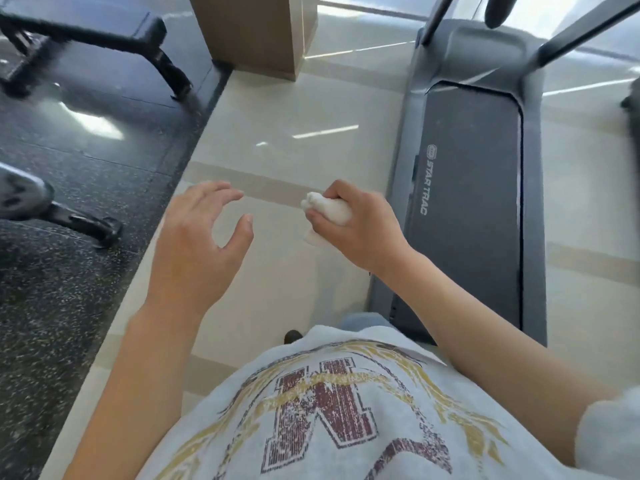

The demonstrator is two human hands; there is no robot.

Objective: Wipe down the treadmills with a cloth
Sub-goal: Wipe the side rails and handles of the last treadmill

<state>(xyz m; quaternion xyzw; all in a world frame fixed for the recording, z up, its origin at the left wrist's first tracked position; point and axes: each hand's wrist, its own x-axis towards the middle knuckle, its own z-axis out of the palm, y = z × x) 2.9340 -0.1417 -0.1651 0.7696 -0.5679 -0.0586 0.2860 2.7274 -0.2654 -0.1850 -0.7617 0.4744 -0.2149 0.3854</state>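
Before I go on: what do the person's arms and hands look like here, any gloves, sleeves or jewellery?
Both hands are bare: no gloves, rings or watch on the left hand or right hand. The forearms are uncovered. A short white sleeve shows at the right upper arm, part of a white T-shirt with a maroon-and-yellow print.

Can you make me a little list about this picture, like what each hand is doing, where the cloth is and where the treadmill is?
left hand: left hand is empty, fingers loosely spread, held over the pale floor
right hand: right hand grips the cloth
cloth: white cloth, bunched up, not touching the treadmill
treadmill: grey treadmill on the person's right, dark belt, "STAR TRAC" printed on it
wiping begun: not at this moment
other things: a brown pillar ahead, dark speckled mat with gym equipment on the left
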